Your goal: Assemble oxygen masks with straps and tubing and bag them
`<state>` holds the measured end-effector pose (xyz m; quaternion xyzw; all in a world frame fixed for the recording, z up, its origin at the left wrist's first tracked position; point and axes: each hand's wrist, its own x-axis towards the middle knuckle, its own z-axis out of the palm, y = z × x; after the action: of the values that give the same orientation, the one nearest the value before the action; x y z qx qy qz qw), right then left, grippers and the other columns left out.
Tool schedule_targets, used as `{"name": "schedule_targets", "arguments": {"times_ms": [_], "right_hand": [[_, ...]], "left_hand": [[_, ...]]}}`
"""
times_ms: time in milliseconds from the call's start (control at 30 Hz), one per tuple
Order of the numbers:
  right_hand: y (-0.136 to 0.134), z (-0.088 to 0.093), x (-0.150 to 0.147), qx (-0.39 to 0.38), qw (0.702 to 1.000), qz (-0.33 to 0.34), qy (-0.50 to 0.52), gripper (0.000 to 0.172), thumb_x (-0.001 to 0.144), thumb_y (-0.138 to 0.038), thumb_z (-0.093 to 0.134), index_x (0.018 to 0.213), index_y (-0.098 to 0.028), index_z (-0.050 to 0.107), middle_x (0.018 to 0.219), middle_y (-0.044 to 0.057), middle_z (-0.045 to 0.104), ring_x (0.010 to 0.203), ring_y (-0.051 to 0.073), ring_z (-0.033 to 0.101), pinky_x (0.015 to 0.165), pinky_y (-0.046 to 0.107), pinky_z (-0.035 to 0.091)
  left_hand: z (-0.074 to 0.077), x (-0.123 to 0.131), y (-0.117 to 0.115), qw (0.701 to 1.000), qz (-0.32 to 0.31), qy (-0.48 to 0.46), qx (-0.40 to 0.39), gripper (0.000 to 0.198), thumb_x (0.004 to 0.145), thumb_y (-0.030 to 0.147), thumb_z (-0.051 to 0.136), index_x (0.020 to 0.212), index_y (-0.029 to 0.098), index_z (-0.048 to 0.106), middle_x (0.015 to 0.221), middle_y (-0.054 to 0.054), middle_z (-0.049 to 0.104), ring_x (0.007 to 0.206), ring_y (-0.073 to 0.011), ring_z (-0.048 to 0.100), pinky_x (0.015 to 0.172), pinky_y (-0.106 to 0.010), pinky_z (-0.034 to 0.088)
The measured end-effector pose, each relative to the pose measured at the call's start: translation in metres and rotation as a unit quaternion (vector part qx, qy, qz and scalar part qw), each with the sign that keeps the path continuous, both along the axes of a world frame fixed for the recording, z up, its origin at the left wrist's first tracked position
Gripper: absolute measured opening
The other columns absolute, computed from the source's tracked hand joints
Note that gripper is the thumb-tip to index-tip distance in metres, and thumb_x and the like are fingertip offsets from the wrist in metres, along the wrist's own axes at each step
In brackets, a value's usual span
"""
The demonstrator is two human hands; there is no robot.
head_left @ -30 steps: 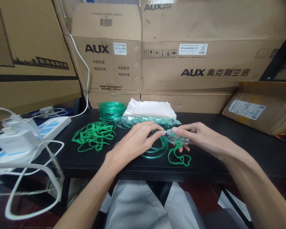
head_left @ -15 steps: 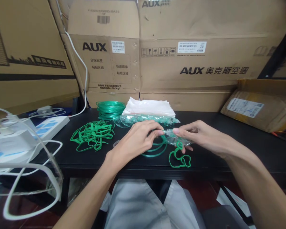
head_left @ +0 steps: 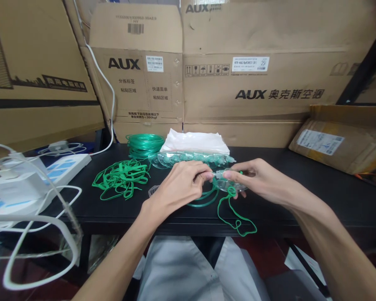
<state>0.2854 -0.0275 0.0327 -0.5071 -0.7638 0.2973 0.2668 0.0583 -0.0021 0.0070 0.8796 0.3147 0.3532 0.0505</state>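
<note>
Tubing (head_left: pixel 203 205), green and looped, lies on the black table (head_left: pixel 347 188) in the head view, at about eight o'clock from the clear mask (head_left: pixel 236 188). We have that mask low over the table or resting on it; we cannot tell which. From it a green strap (head_left: pixel 219 213) trails at six o'clock toward the table's near edge.

Our left hand (head_left: pixel 186 177), at nine o'clock, has thumb and forefinger closed in a pinch at the narrow end of the mask's connector (head_left: pixel 218 174); whether a tube end sits inside that pinch is hidden from us. Our right hand (head_left: pixel 258 173), at three o'clock, is partly curled, the thumb pressing on the connector and other fingers under the mask, so it has a firm hold.

Toward ten o'clock we see a row of masks (head_left: pixel 192 159) before a white sheet (head_left: pixel 194 142), with a green coil (head_left: pixel 146 145) beyond. A heap of green cord (head_left: pixel 122 179) lies at nine o'clock, well apart from the mask.

We judge the step in hand to be working the connector's end, perhaps seating a piece there. The next move, we think, calls for keeping both pinches in line and pressing straight, without bending the joint or snagging the strap.
</note>
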Motion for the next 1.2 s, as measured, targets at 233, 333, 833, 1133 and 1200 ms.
{"name": "schedule_targets", "arguments": {"times_ms": [233, 333, 833, 1133, 1200], "right_hand": [[0.000, -0.002, -0.002, 0.046, 0.999, -0.014, -0.010, 0.035, 0.091, -0.053, 0.062, 0.083, -0.020, 0.072, 0.066, 0.000, 0.067, 0.063, 0.016, 0.060, 0.062, 0.027, 0.043], [0.002, -0.004, -0.002, 0.076, 0.997, -0.016, -0.028, 0.037, 0.092, -0.053, 0.061, 0.083, -0.020, 0.074, 0.069, 0.000, 0.068, 0.064, 0.017, 0.059, 0.062, 0.027, 0.042], [0.004, -0.003, 0.007, 0.194, 0.981, 0.000, -0.029, 0.033, 0.085, -0.050, 0.074, 0.109, -0.028, 0.078, 0.114, -0.001, 0.077, 0.103, 0.025, 0.070, 0.087, 0.030, 0.051], [-0.001, 0.001, 0.007, 0.306, 0.949, 0.032, -0.069, 0.031, 0.091, -0.044, 0.069, 0.116, -0.027, 0.076, 0.122, 0.003, 0.074, 0.109, 0.028, 0.069, 0.094, 0.034, 0.051], [-0.001, 0.001, 0.006, 0.299, 0.951, 0.021, -0.069, 0.031, 0.091, -0.045, 0.069, 0.115, -0.027, 0.076, 0.120, 0.003, 0.075, 0.107, 0.028, 0.069, 0.093, 0.035, 0.051]], "left_hand": [[0.005, 0.001, -0.001, 0.999, 0.014, -0.016, -0.036, 0.023, 0.095, 0.013, 0.051, 0.082, 0.017, 0.070, 0.076, 0.003, 0.068, 0.069, -0.0120, 0.059, 0.068, -0.026, 0.040], [0.005, 0.001, -0.002, 0.999, 0.020, -0.018, -0.046, 0.025, 0.096, 0.014, 0.050, 0.081, 0.017, 0.070, 0.076, 0.002, 0.069, 0.068, -0.0126, 0.058, 0.068, -0.026, 0.040], [0.009, -0.005, -0.004, 0.982, -0.013, -0.027, -0.187, 0.038, 0.102, 0.044, 0.047, 0.091, 0.021, 0.075, 0.081, 0.000, 0.072, 0.074, -0.0167, 0.061, 0.065, -0.025, 0.042], [0.004, 0.000, 0.000, 0.970, -0.050, -0.041, -0.233, 0.042, 0.103, 0.045, 0.042, 0.096, 0.019, 0.074, 0.081, 0.000, 0.067, 0.072, -0.0149, 0.057, 0.065, -0.024, 0.041], [0.003, 0.002, -0.001, 0.975, -0.031, -0.051, -0.212, 0.039, 0.103, 0.042, 0.043, 0.092, 0.020, 0.073, 0.079, 0.001, 0.067, 0.073, -0.0153, 0.059, 0.066, -0.025, 0.041]]}}
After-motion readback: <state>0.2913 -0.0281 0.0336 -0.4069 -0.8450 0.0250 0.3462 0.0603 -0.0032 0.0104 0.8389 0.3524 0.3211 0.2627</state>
